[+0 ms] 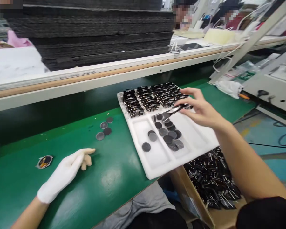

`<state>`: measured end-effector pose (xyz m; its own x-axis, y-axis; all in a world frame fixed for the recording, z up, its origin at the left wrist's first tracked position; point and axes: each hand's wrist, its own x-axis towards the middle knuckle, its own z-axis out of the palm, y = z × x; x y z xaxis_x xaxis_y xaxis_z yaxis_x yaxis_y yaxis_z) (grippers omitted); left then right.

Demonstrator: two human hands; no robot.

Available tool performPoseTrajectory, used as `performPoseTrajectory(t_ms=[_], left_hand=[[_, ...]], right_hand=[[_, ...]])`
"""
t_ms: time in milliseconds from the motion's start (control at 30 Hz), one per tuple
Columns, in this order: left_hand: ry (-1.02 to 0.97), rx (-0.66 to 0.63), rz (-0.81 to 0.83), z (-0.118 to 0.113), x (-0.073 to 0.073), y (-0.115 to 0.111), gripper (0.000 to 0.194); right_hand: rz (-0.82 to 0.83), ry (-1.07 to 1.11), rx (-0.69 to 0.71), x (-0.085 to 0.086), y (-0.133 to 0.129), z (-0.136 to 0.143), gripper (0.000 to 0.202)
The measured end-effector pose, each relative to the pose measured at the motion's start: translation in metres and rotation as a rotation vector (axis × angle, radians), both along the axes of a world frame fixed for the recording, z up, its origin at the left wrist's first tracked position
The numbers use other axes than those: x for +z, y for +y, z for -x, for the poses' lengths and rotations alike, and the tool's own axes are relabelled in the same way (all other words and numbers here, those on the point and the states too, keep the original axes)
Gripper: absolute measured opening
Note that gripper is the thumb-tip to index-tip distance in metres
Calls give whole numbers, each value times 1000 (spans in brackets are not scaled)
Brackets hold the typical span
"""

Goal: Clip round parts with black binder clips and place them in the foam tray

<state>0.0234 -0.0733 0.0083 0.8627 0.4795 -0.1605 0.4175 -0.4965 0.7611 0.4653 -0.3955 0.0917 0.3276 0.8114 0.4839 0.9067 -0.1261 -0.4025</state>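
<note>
My left hand (73, 165), in a white glove with bare fingertips, rests over the green mat with its index finger stretched out and nothing held. A round watch-like part (44, 162) lies to its left, and several dark discs (103, 125) lie beyond it. My bare right hand (199, 108) is closed on dark tweezers (178, 108) above a white tray (158, 173). Dark discs (168, 139) lie in the tray's middle compartment, below the tweezer tips. Rows of black parts with metal pins (152, 98) fill the tray's far side. Whether the tips grip a disc is unclear.
A cardboard box (193, 197) of black parts (213, 178) stands below the tray's near right edge. Behind the mat runs a raised shelf edge (105, 74) bearing a stack of black sheets (97, 35). White cloth and plastic bags (228, 88) lie at the right. People are in the background.
</note>
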Motion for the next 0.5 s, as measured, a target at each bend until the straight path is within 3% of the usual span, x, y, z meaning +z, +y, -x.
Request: performPoseTrajectory(t_ms=[100,200,367,500], left_hand=[[54,23,-69,-3,-5,6,55],[99,51,-115,-8,-10,11,52],[124,120,-159,-16,-9,10,50],[120,144,-163,-16,-9,7,49]], right_hand=[[202,30,-304,-19,-71,-77,31],[330,132,-487,-45,-114,-117,34],[322,183,-502,-85,-118,-143,39],[243,34,-404,-110,-108,-162,33]])
